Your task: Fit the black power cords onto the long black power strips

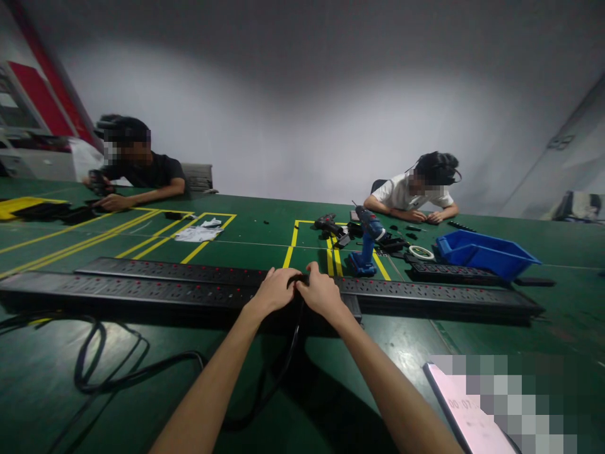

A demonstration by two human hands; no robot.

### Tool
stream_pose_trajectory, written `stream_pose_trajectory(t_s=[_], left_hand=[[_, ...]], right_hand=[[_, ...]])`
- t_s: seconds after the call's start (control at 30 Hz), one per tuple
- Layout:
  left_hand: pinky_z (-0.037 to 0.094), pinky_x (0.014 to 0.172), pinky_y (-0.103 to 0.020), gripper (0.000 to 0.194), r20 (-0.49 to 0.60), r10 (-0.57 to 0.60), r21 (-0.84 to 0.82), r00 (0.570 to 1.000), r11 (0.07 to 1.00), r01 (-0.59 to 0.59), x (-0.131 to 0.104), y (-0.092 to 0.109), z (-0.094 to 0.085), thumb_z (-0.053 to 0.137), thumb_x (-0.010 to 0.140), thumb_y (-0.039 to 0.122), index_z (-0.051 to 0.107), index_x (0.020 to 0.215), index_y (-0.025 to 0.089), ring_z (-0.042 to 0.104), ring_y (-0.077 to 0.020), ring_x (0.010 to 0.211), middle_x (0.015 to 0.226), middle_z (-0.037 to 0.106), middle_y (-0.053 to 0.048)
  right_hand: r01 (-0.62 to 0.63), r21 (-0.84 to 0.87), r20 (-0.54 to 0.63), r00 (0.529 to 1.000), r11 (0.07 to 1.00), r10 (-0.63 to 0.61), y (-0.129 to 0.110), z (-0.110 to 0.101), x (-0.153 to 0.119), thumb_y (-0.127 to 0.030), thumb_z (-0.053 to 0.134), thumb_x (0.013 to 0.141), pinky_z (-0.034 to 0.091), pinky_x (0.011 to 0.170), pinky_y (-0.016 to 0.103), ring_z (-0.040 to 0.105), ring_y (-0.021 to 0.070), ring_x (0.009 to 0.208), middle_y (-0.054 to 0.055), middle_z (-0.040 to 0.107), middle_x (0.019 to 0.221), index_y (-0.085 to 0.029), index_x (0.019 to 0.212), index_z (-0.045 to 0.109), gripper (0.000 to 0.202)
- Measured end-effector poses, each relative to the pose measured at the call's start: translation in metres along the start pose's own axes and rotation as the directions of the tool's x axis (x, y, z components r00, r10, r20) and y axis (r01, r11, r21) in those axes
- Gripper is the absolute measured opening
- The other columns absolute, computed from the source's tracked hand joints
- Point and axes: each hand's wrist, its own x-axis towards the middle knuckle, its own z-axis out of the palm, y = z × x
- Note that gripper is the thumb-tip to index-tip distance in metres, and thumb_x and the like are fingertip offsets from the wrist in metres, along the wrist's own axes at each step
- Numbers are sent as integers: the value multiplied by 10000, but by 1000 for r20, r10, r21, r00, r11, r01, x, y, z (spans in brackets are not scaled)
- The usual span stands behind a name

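Observation:
Two long black power strips with rows of sockets and small red marks lie across the table, one power strip (142, 290) in front at left, the other power strip (439, 292) reaching out to the right. Above the middle, where they overlap, my left hand (275, 291) and my right hand (322, 290) meet, fingers closed on the end of a black cable (296, 337). The cable hangs down from between them towards the table. My fingers and thumbs hide most of the cable's end.
Loops of black cable (89, 372) lie at left. A blue cordless drill (363, 243), a roll of tape (421, 252) and a blue bin (486, 252) stand beyond the strips. A phone (467, 403) lies front right. Two people sit across the green table (255, 221).

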Motion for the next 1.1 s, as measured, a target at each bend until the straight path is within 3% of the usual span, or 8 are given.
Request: stream_pose_trajectory(t_s=[0.1, 0.23, 0.43, 0.73, 0.8, 0.97, 1.03, 1.1], left_hand=[[292, 1136, -521, 350, -7, -13, 16, 1000, 1000, 13, 3, 0, 1, 461, 876, 215, 634, 1179, 250, 558, -251, 1221, 1293, 642, -61], [349, 1105, -474, 347, 21, 8, 9, 1000, 1000, -9, 5, -1, 1, 479, 868, 229, 639, 1175, 251, 565, -247, 1203, 1270, 653, -57], [370, 1086, -474, 329, 34, 17, 10, 999, 1000, -17, 6, -1, -2, 466, 876, 227, 646, 1151, 243, 574, -255, 1178, 1246, 661, -63], [339, 1119, -458, 338, 19, 17, 4, 1000, 1000, -17, 4, -2, -1, 482, 887, 239, 633, 1190, 244, 560, -233, 1211, 1278, 644, -65], [342, 1114, -464, 333, 15, 18, 11, 1000, 1000, -18, 3, -2, -1, 482, 887, 237, 628, 1187, 244, 562, -236, 1210, 1275, 645, -65], [332, 1112, -490, 314, 30, 31, 9, 999, 999, -32, 1, 0, -3, 499, 877, 228, 627, 1163, 248, 569, -253, 1198, 1263, 650, -68], [311, 1121, -504, 309, 32, 34, 9, 999, 999, -34, 1, 0, -4, 492, 880, 223, 631, 1154, 253, 572, -256, 1194, 1255, 655, -66], [311, 1118, -508, 312, 28, 23, 19, 999, 1000, -23, 1, 1, -5, 479, 884, 219, 631, 1155, 253, 570, -259, 1196, 1243, 660, -70]], right_hand=[[-87, 318, 100, 993, 944, 58, 12, 8, 10, -279, 647, 783, 473, 562, 264, 627, 172, 620, 38, 657, 812, -213, 1223, 434, 494], [-275, 694, 206, 961, 665, 182, 18, 18, 20, -194, 706, 715, 355, 376, 182, 464, 90, 423, -40, 587, 626, -155, 1188, 425, 551], [-321, 867, 260, 944, 381, 204, 15, 14, 20, -166, 686, 779, 315, 345, 148, 427, 65, 396, -64, 530, 540, -101, 1187, 459, 471], [-180, 744, 145, 984, 643, 107, 20, 21, 11, -230, 673, 818, 305, 330, 154, 414, 54, 365, -69, 555, 576, -146, 1276, 530, 487], [-200, 782, 157, 980, 591, 125, 19, 19, 13, -218, 681, 811, 311, 340, 153, 426, 57, 382, -59, 560, 574, -132, 1248, 554, 464], [-237, 936, 177, 956, 259, 236, 5, -14, 27, -222, 666, 828, 387, 417, 151, 511, 71, 480, -21, 600, 637, -138, 1224, 575, 415], [-180, 944, 124, 970, 278, 207, -2, -35, 25, -225, 654, 834, 410, 435, 163, 497, 74, 469, -33, 586, 614, -144, 1284, 545, 470], [-185, 888, 176, 983, 421, 60, -8, -52, 13, -235, 638, 841, 419, 437, 176, 480, 78, 441, -40, 574, 578, -139, 1308, 539, 487]])
